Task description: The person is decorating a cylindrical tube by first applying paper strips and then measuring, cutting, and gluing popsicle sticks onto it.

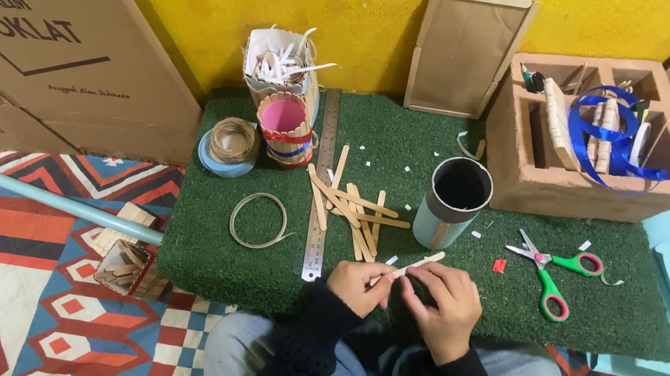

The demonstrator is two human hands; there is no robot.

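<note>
A yellow wall backed a green turf mat (520, 273) laid on a patterned floor cloth, cardboard boxes to either side. At the mat's near edge, over our lap, our left hand (357, 284) and right hand (444, 304) were close together, both pinching one pale wooden craft stick (417, 265) whose free end angled up toward the grey tube (452, 203). We could not tell whether anything was being stuck to or peeled from it. The step looked to us like handling a single stick taken from the loose pile of sticks (352, 209) mid-mat, beside the steel ruler (322, 186). Any next move would call for a steady two-handed hold, since the stick was thin and light. Green-handled scissors (553, 268) lay toward the right edge; a wire ring (259, 221) and a twine spool (231, 143) toward the left. At the far edge stood a stick-clad cup (286, 127) and a compartmented box (593, 136) holding blue ribbon (613, 126).
</note>
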